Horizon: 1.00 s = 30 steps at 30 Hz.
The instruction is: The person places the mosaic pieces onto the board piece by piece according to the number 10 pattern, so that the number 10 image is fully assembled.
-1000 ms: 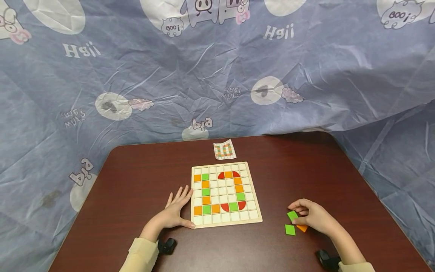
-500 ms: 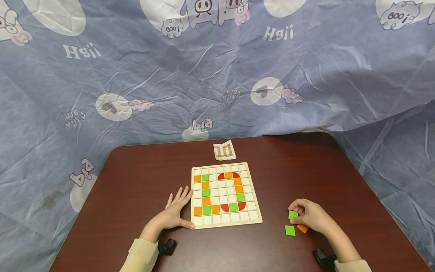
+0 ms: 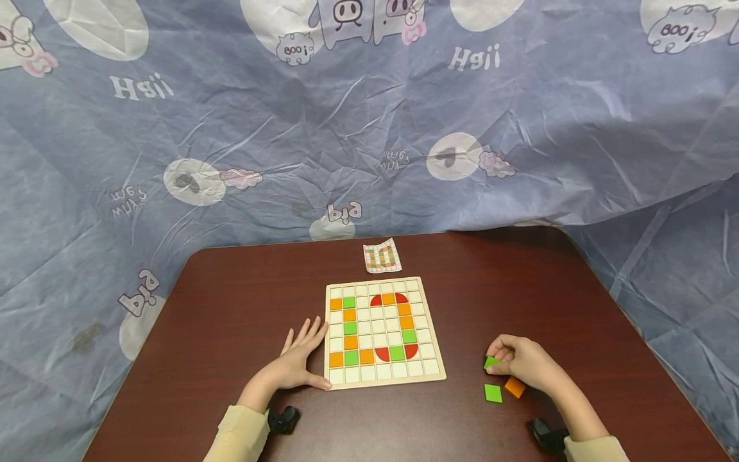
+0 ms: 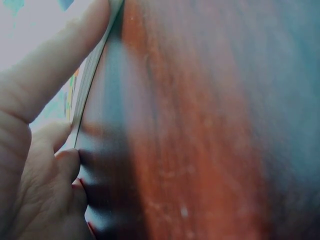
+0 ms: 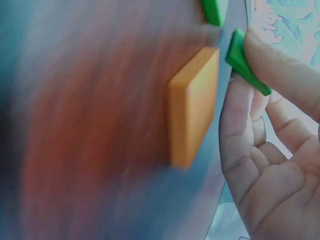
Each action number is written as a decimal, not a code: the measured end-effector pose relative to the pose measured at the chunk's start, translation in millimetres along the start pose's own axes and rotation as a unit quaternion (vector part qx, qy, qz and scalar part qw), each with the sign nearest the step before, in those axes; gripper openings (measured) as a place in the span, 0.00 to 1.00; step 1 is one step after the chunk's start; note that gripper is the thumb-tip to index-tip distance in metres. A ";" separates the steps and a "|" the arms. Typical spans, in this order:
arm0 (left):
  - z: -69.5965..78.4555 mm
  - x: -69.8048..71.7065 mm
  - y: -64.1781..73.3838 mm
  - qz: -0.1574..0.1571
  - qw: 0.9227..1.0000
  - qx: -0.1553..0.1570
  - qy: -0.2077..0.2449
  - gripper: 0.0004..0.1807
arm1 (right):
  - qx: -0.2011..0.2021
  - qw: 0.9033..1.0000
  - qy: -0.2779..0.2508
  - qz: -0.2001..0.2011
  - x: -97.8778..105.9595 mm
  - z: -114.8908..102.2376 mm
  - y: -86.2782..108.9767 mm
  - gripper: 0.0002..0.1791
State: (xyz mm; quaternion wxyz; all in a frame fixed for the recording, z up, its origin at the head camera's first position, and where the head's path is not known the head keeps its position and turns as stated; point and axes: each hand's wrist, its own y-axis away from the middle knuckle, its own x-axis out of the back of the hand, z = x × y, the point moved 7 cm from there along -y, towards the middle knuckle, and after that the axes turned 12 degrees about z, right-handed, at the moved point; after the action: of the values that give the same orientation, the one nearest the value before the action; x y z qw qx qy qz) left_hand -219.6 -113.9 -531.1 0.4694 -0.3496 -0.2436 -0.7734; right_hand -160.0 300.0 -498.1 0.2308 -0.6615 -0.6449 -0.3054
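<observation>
A square wooden grid board (image 3: pixel 378 378) lies mid-table, with orange, green and red pieces set in some of its cells. Along its left edge my left hand (image 3: pixel 294 362) rests with fingers spread, thumb at the near left corner. On the right, my right hand (image 3: pixel 525 362) pinches a green square tile (image 5: pixel 247 65) between thumb and fingers. Below that hand, another green tile (image 3: pixel 493 393) and an orange tile (image 3: pixel 515 387) lie on the table. The right wrist view shows the orange tile's thick edge close up.
Behind the board lies a small paper card (image 3: pixel 382 256) printed with a coloured grid pattern. The dark brown wooden table (image 3: pixel 260 276) ends at a blue patterned cloth (image 3: pixel 369 128) hanging behind it.
My right hand has picked up the green tile and shifted slightly left with it, leaving the orange tile more exposed. The left hand and the board stay put.
</observation>
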 end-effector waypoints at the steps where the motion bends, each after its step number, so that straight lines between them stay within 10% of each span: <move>1: -0.3 0.1 0.1 0.001 1.000 0.000 0.000 0.67 | 0.000 1.000 -0.009 0.002 -1.0 -2.0 -1.6 0.14; 30: -1.9 -1.1 -0.6 -0.002 1.000 0.003 -0.009 0.66 | 0.004 0.981 -0.193 0.031 -66.3 -96.6 -58.1 0.13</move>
State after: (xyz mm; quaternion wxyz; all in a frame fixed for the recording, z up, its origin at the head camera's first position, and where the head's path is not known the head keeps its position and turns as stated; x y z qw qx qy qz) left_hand -220.4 -114.3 -533.2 0.4668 -0.3547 -0.2510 -0.7703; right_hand -226.8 188.8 -481.5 0.1139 -0.7267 -0.6578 -0.1619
